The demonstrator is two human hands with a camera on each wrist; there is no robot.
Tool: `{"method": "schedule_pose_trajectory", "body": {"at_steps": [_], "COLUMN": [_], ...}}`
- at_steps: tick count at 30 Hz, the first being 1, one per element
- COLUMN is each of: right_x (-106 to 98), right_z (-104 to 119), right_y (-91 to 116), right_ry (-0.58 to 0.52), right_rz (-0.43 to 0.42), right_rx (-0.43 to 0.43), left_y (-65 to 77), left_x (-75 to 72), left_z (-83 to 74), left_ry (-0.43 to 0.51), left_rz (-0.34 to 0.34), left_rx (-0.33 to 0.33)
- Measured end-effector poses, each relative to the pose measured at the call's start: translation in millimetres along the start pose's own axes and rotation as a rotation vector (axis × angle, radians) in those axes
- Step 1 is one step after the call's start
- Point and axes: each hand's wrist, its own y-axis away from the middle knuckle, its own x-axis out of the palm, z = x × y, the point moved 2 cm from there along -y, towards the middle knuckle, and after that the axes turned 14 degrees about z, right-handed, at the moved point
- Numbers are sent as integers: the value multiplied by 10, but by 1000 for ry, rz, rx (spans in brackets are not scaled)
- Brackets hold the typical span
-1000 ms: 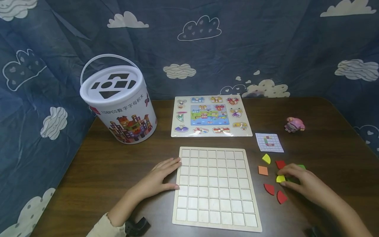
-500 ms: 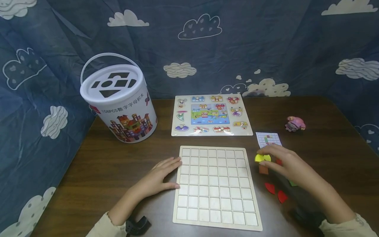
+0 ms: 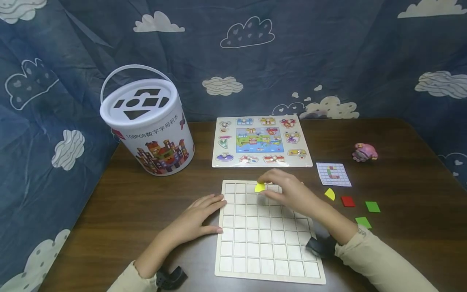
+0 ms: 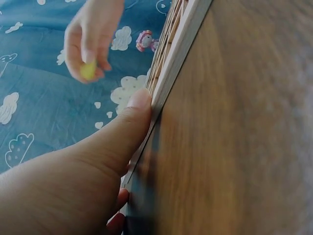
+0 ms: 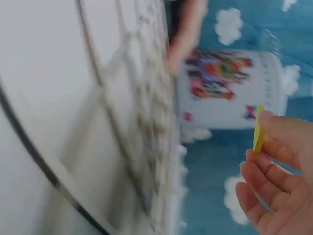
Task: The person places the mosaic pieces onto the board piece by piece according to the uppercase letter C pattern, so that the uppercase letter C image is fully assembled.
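Observation:
My right hand pinches a yellow quarter-circle piece between thumb and fingers, over the top rows of a pale wooden grid board. In the right wrist view, the yellow piece appears edge-on at the fingertips, held apart from the board. My left hand rests against the board's left edge, fingers extended. From the left wrist, its thumb lies along the board's side. A second yellow quarter-circle, a red square and two green pieces lie to the right.
A card with a coloured grid pattern lies beyond the loose pieces. Behind the board is a knobbed picture puzzle. A white lidded bucket stands back left, a small pink toy back right. My right forearm covers part of the table.
My right hand has picked up the yellow quarter-circle from among the loose pieces and carried it left over the board. My left hand has stayed at the board's edge.

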Motion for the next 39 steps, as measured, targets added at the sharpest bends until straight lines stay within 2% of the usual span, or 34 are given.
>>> {"method": "schedule_pose_trajectory", "body": {"at_steps": [7, 14, 28, 34, 39], "right_x": [281, 395, 440, 446, 435], "right_z": [-169, -314, -358, -351, -371], "right_y": [-131, -156, -153, -158, -151], "right_ry": [-95, -110, -177, -154, -136], "right_rz": [124, 153, 186, 191, 193], "right_rx": [39, 43, 53, 69, 45], "left_y": [-7, -6, -2, -1, -8], "left_x": [-2, -4, -1, -2, -7], "left_z": [-11, -9, -7, -8, -6], "left_ry": [-10, -2, 10, 29, 63], "left_rz": [-5, -14, -61, -68, -66], "left_rx": [-10, -8, 24, 25, 29]}}
